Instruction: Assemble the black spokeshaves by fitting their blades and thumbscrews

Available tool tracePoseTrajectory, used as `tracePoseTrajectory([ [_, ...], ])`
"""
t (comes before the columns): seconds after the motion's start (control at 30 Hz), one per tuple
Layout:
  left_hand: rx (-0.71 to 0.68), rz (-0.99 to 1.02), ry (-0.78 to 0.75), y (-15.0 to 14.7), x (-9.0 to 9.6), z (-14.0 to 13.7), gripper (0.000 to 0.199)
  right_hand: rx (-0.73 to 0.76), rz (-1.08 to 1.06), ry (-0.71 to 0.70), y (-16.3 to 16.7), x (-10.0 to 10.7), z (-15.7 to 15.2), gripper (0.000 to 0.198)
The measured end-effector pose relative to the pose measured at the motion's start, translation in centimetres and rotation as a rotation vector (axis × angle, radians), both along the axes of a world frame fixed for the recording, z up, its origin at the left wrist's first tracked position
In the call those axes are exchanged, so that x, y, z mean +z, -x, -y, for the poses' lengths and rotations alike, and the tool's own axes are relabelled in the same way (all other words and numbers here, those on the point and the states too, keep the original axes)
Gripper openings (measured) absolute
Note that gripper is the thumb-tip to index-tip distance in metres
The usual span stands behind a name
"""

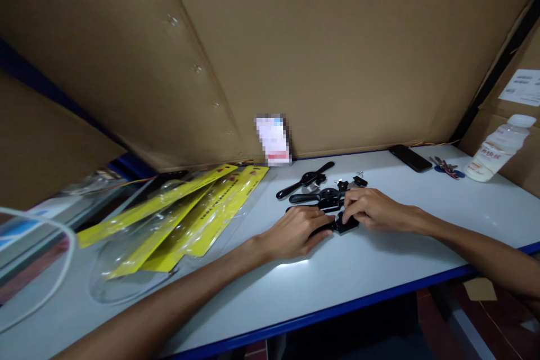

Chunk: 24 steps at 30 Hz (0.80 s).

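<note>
Black spokeshaves with two handles lie in a loose row on the white table. My left hand [297, 230] is wrapped around one handle of the nearest spokeshave [346, 226], steadying it on the table top. Fingers of my right hand [371, 208] are pinched together at that tool's middle; whatever small part they hold is hidden. Just beyond my hands lies another spokeshave [329, 198], and the farthest spokeshave [307, 179] rests at a slant. Small black parts and thumbscrews [359, 180] lie beside them.
Yellow-carded clear plastic packages [211, 214] are spread on the left. A blurred lit phone [273, 139] leans on the cardboard wall [316, 56]. To the right are a dark phone [410, 158], keys [448, 169] and a bottle [498, 149]. A white cable [67, 259] loops at far left.
</note>
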<state>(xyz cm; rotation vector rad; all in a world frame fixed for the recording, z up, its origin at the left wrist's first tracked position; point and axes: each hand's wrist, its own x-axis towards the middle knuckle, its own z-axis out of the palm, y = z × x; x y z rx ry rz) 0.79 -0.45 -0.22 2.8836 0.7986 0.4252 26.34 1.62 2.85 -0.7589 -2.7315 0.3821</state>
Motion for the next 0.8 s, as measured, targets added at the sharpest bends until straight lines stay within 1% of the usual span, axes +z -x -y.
tracePoseTrajectory([
  [0.13,0.002,0.008,0.002,0.04,0.04,0.02,0.035,-0.098,0.008,-0.062,0.11,0.01,0.03,0.034],
  [0.17,0.000,0.012,0.001,0.06,0.03,0.02,0.035,-0.101,0.009,-0.070,0.13,0.04,0.03,0.035],
  [0.33,-0.006,0.011,0.006,0.05,0.09,0.04,0.034,0.014,-0.008,-0.018,0.07,0.11,-0.12,0.040],
  [0.53,0.001,-0.006,-0.008,0.09,-0.09,-0.02,0.034,-0.131,-0.018,-0.075,-0.02,-0.09,-0.24,0.036],
  [0.6,0.006,-0.010,-0.013,0.14,-0.21,-0.06,0.035,-0.149,-0.017,-0.044,0.08,0.04,-0.30,0.030],
  [0.67,0.006,-0.002,-0.013,0.15,-0.27,-0.09,0.035,-0.153,0.017,0.021,0.22,0.24,-0.41,0.021],
  [0.8,-0.008,0.017,-0.005,0.09,-0.18,-0.09,0.033,-0.106,0.079,0.170,0.51,0.32,-0.55,0.022],
])
